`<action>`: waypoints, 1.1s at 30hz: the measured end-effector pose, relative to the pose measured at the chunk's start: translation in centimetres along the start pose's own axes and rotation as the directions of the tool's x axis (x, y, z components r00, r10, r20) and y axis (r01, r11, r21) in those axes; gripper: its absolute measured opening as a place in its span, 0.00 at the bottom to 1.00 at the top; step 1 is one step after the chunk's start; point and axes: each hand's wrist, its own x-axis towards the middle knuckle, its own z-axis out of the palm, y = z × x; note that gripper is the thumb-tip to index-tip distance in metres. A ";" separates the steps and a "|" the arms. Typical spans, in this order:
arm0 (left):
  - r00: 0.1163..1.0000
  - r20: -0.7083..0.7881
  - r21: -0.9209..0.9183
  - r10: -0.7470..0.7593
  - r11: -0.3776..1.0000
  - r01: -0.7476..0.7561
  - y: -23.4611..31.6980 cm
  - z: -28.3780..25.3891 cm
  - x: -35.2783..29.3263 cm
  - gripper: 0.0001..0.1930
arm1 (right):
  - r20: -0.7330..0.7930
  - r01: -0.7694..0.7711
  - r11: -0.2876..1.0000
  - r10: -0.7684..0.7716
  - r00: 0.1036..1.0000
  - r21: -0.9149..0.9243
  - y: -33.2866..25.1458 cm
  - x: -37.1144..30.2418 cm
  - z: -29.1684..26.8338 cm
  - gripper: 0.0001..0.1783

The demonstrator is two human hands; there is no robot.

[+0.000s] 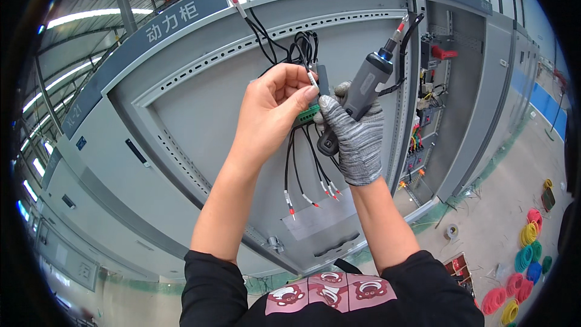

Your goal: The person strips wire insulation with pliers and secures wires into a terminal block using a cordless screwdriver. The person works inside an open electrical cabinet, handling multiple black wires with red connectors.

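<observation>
My bare left hand (271, 109) pinches a black wire (313, 80) with a white sleeve between thumb and fingertips. In a striped grey glove, my right hand (356, 145) grips a dark grey cordless screwdriver (368, 82). Its bit points up and to the right, away from the wire. Behind both hands, partly covered by them, is a device with a green terminal block (307, 115). Several black wires (287, 172) with red-tipped ends hang below it. More black wires (261, 35) rise above in a bundle, some with red ends.
The grey cabinet door (212, 103) frames the work with a slotted rail. At right, the open cabinet holds wired parts and a red handle (443, 52). Coloured wire coils (524, 259) and a tape roll (452, 231) lie on the floor at lower right.
</observation>
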 end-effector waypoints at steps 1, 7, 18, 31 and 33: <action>1.000 0.004 -0.017 -0.027 0.999 0.027 0.4 -0.1 0.2 0.09 | 0.003 0.015 1.000 -0.015 1.000 -0.006 -0.1 0.1 0.0 0.17; 0.994 0.008 -0.040 -0.109 0.993 0.109 1.6 -0.5 0.7 0.09 | -0.034 0.161 0.986 -0.162 0.986 -0.032 -0.2 0.1 0.9 0.17; 0.990 0.004 -0.117 -0.140 0.983 0.140 2.1 -1.4 1.9 0.12 | 0.034 0.031 0.996 -0.035 0.999 0.088 -0.3 1.1 1.0 0.17; 0.978 0.077 -0.131 -0.195 0.970 0.204 1.8 -1.1 1.8 0.09 | 0.150 -0.214 0.898 0.168 0.974 0.385 -0.2 1.5 0.7 0.14; 0.978 0.081 -0.107 -0.192 0.974 0.200 2.1 -0.9 2.1 0.09 | 0.153 -0.216 0.902 0.170 0.974 0.375 -0.4 1.6 0.7 0.14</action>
